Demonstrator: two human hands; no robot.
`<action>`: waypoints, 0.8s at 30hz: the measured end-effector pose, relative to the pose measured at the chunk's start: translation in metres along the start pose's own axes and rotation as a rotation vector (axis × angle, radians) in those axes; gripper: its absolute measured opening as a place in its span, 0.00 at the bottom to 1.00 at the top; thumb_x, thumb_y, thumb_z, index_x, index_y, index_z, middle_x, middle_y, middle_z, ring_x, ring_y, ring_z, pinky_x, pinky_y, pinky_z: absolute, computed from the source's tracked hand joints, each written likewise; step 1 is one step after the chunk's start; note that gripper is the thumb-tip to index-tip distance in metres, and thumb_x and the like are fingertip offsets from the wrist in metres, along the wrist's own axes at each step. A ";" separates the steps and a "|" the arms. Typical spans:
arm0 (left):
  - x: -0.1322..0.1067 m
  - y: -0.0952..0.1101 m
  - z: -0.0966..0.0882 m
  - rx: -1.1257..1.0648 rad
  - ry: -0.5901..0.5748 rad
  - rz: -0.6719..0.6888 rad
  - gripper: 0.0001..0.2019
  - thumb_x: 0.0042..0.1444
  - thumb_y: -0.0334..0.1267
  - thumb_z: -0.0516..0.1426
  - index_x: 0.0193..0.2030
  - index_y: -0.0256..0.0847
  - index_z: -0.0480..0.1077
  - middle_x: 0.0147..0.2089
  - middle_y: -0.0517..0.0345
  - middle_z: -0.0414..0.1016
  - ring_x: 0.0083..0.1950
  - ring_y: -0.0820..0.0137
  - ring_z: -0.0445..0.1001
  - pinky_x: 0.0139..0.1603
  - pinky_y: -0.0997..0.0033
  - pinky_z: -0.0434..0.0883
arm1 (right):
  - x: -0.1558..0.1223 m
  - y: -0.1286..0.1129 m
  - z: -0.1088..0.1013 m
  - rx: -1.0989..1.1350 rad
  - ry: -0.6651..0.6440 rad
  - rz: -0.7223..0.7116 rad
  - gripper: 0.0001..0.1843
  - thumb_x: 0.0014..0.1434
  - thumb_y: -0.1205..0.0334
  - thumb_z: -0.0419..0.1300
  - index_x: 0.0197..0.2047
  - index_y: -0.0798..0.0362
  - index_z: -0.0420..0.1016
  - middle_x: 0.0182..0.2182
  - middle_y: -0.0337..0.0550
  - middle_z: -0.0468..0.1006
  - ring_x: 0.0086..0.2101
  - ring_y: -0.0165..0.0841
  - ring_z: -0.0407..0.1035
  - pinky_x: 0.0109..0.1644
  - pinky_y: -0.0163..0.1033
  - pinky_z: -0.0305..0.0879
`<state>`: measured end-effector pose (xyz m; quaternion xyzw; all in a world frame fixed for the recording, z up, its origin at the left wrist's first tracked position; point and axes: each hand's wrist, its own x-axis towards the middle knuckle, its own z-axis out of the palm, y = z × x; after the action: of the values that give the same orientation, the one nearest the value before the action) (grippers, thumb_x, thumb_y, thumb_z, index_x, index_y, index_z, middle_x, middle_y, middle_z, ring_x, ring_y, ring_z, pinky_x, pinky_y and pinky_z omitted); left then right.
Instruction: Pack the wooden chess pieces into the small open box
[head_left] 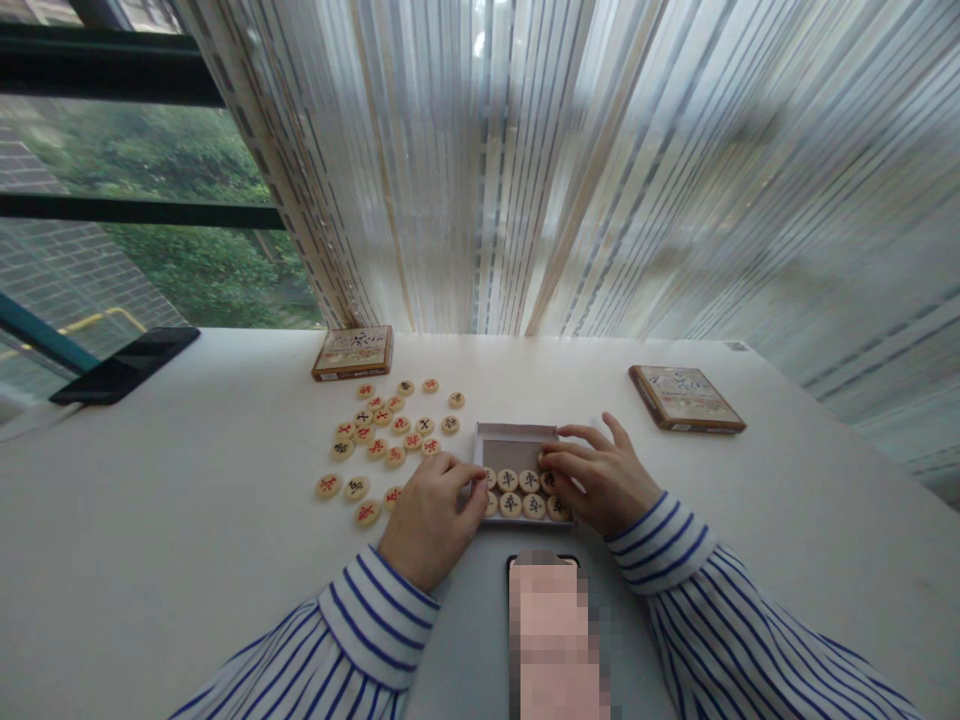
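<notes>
A small shallow box (512, 436) lies on the white table (187, 560) just in front of me, with several round wooden game pieces (520, 494) laid in rows in its near half. My left hand (433, 515) is curled at the box's left edge, fingertips pinched on a piece there. My right hand (600, 476) rests at the box's right side, fingers bent and pressing on the pieces in the box. Several loose pieces (390, 430) with red or black characters lie scattered on the table to the left of the box.
A closed game box (354, 352) sits at the back by the curtain, and another flat box (685, 398) lies to the right. A dark phone (126, 364) rests at the far left near the window. A phone with a blurred screen (553, 635) lies close to me.
</notes>
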<state>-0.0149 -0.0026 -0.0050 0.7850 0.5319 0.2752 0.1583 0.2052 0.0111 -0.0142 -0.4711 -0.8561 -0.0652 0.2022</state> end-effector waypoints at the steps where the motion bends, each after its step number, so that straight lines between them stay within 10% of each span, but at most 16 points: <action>1: 0.000 0.000 0.000 0.002 -0.001 -0.001 0.11 0.55 0.35 0.51 0.37 0.39 0.74 0.32 0.54 0.70 0.37 0.67 0.69 0.39 0.65 0.68 | 0.000 0.000 0.000 0.004 0.000 0.001 0.11 0.52 0.67 0.54 0.37 0.46 0.73 0.40 0.37 0.79 0.47 0.41 0.66 0.56 0.65 0.39; 24: 0.000 0.001 -0.001 0.013 0.003 -0.005 0.10 0.55 0.36 0.51 0.37 0.39 0.75 0.31 0.54 0.71 0.36 0.67 0.70 0.37 0.67 0.68 | -0.006 -0.002 0.002 -0.013 0.051 -0.065 0.09 0.52 0.66 0.53 0.34 0.47 0.73 0.39 0.38 0.79 0.46 0.38 0.66 0.58 0.61 0.37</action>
<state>-0.0147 -0.0029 -0.0035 0.7843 0.5358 0.2727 0.1531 0.2053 0.0060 -0.0182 -0.4425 -0.8651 -0.0894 0.2187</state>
